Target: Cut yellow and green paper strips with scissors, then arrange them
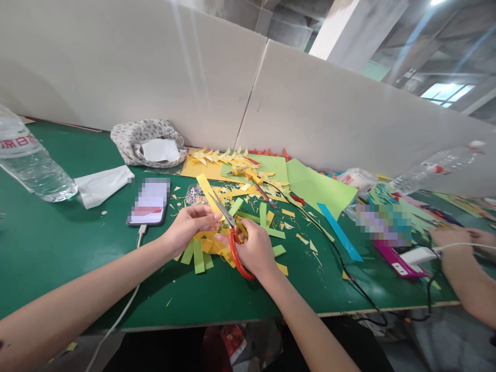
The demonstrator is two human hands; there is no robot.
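Pinched between the fingers of my left hand (pixel 197 222) is a yellow paper strip (pixel 205 187), its free end pointing up and away. My right hand (pixel 256 248) grips a pair of scissors (pixel 234 243) with red-orange handles. The metal blades lie against the strip, close to my left fingertips; whether they are cutting into it I cannot tell. Something yellow shows beside the right fingers, partly hidden. Below both hands lies a heap of green and yellow paper strips (pixel 199 256), with small paper scraps scattered around.
A phone (pixel 149 201) on a white cable and a water bottle (pixel 34 160) stand left. Behind are a patterned cloth bag (pixel 149 139), green paper sheets (pixel 321 186) and a glue gun (pixel 242 171). A black cord (pixel 329 232) and another person's hands (pixel 457 237) are right.
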